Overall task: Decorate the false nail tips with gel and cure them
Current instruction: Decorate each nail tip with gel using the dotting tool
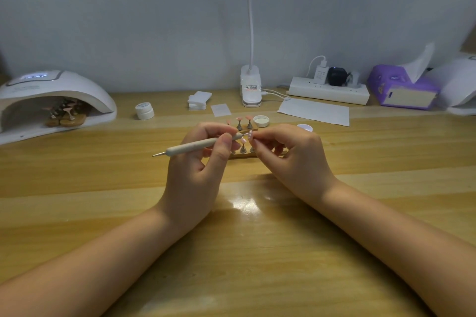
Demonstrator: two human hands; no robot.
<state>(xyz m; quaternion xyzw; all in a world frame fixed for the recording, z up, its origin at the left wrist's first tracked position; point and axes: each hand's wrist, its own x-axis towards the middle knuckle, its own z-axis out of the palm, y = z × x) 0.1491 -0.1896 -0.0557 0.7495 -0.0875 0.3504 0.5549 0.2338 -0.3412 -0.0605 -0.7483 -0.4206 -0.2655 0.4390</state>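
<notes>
Both forearms lie on the wooden tabletop (257,252), with bare wood open nearest the viewer. The left hand (203,159) curls its fingers round a dotting pen (195,148), its metal tip pointing left. The right hand (291,154) pinches a pink nail tip (250,135) at the pen's other end. Just behind the hands stands the nail holder (243,126) with more pink tips, a small open jar (261,121) beside it. Far left, a curing lamp (51,100) shelters a second holder (65,114). Along the wall: a power strip (329,92) and a tissue box (401,90)
</notes>
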